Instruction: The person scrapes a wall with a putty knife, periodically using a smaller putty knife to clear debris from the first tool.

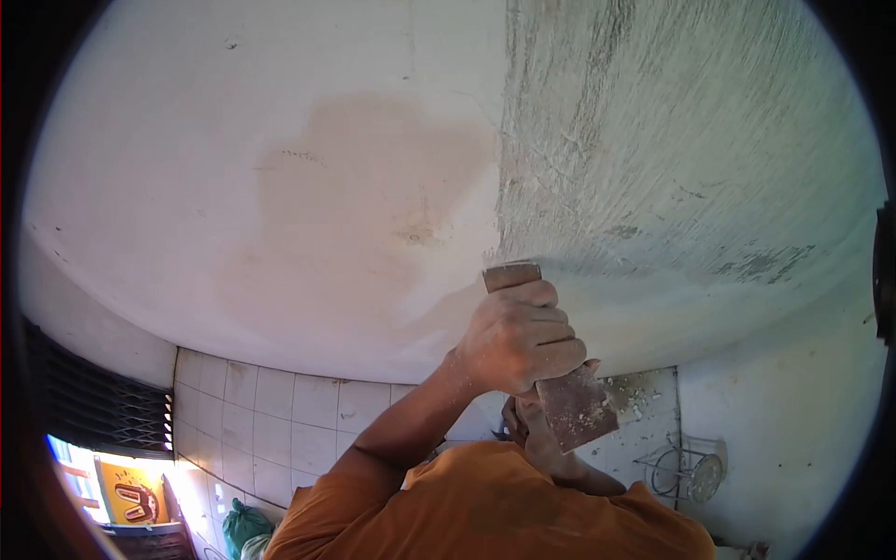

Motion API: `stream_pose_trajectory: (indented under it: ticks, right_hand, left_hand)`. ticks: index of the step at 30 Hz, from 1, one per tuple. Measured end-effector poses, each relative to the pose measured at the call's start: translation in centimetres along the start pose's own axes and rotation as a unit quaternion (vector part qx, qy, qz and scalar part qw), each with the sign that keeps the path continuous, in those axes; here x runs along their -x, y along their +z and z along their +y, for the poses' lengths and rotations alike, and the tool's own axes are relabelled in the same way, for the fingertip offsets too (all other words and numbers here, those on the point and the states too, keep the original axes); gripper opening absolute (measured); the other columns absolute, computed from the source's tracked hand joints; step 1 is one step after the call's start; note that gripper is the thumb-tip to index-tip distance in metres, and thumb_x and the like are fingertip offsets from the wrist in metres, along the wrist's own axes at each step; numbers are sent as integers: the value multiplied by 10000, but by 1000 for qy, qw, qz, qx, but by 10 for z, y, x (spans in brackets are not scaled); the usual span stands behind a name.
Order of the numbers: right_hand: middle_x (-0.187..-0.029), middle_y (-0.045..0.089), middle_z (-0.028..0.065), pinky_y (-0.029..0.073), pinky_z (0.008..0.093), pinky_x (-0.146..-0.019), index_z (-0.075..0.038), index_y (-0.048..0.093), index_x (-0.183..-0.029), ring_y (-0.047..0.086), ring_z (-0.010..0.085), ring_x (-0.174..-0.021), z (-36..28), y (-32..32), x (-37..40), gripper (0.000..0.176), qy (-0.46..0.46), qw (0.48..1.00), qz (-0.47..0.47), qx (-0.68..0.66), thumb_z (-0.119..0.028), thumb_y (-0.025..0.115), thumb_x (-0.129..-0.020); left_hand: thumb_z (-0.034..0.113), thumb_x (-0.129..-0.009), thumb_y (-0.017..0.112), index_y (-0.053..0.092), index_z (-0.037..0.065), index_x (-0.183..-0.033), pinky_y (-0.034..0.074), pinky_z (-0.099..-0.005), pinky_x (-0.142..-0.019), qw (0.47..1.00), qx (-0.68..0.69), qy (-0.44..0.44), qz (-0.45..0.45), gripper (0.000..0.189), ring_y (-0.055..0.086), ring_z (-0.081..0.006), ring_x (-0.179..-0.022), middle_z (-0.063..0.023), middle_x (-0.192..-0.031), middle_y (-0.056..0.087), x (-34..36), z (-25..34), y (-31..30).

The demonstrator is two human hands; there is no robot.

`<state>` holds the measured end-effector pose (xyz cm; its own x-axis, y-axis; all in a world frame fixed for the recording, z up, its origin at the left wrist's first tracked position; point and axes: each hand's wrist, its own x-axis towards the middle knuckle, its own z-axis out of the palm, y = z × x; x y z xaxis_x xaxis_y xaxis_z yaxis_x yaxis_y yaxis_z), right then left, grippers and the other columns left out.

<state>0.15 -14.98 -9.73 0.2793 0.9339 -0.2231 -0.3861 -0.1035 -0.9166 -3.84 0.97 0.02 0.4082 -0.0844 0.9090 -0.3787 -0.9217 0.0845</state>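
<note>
A person in one orange shirt (485, 509) works at a painted wall (159, 159), left hand (523, 338) clamped around one flat brown scraper (579, 409), fingers curled together over its middle. A single right arm (558, 459) shows below the grip, its hand too hidden behind the scraper to tell whether it is closed on anything. Both ends of the scraper protrude from the fist: one short end above, one broader end below, the latter dotted with pale specks. Its long axis slants from upper left to lower right through the grip, the upper end pointing at the wall; whether it touches cannot be told.

Two kinds of surface meet just above the grip. To the upper right, one large scraped patch (635, 140) is streaked grey; to the upper left, the smooth paint carries one broad beige stain (364, 177). Below lies a floor of square pale tiles (266, 411), with flakes (642, 394), too many to count, scattered just right of the scraper's lower end. Farther to the lower right stands one round wire frame (686, 471). Well off to the lower left are one dark folding metal gate (89, 392), one yellow panel (133, 490) in bright light and one green plastic bag (245, 523).
</note>
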Motion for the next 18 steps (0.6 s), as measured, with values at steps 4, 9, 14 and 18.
stream_pose_trajectory:
  ticks: [4,9,14,18]
  right_hand:
    - [-608,357,-33,199,213,-407,-124,414,-712,277,53,-457,21,-20,-9,458,-3,1000,4,-27,-496,417,-980]
    - [-621,372,-16,233,211,-434,-121,415,-726,315,60,-498,-21,12,3,422,8,1000,7,-29,-452,443,-986]
    - [-626,390,5,298,205,-448,-103,424,-746,372,71,-520,-36,21,13,370,-24,997,42,-63,-369,451,-1002]
    - [-603,379,6,301,199,-414,-89,434,-755,380,74,-508,-19,12,6,346,-86,994,8,-67,-328,464,-1003]
  left_hand:
    - [213,-659,703,473,115,-590,376,-292,-536,999,-7,45,0,260,449,-157,-489,19,-527,374,-21,-6,-12]
    - [212,-670,699,472,118,-606,395,-278,-560,1000,6,7,-12,253,465,-149,-482,13,-523,378,-3,-5,1]
    - [215,-682,694,484,127,-612,400,-288,-573,998,31,0,-53,238,482,-151,-484,9,-514,396,-17,-1,-10]
    - [221,-671,700,480,127,-607,399,-291,-578,999,6,5,-44,248,486,-154,-483,13,-512,403,-12,-2,-4]
